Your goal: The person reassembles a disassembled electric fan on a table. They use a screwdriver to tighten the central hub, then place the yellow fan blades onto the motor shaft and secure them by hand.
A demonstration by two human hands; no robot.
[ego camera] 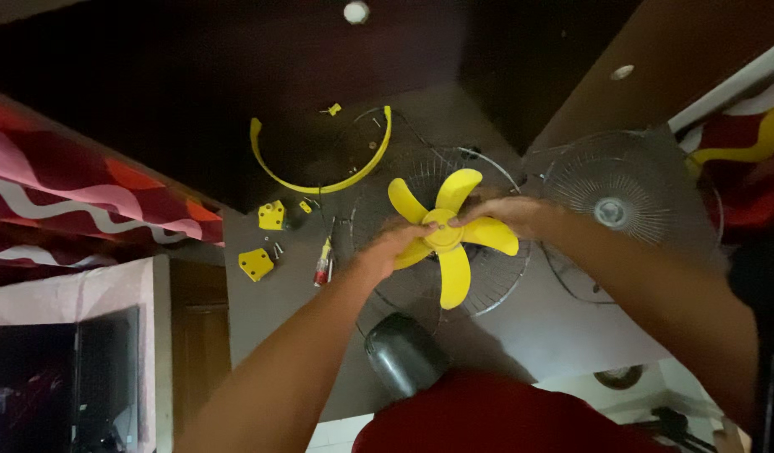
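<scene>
A yellow five-bladed fan blade sits over a round wire rear guard on the grey floor. My left hand holds the blade's left side near the hub. From the right, my right hand grips the hub area, fingers closed on the plastic. A dark grey motor housing lies just below the guard, close to me.
A separate wire front guard lies to the right. A curved yellow rim band, two yellow plastic pieces, loose screws and a red-handled screwdriver lie to the left. Red patterned fabric borders the left side.
</scene>
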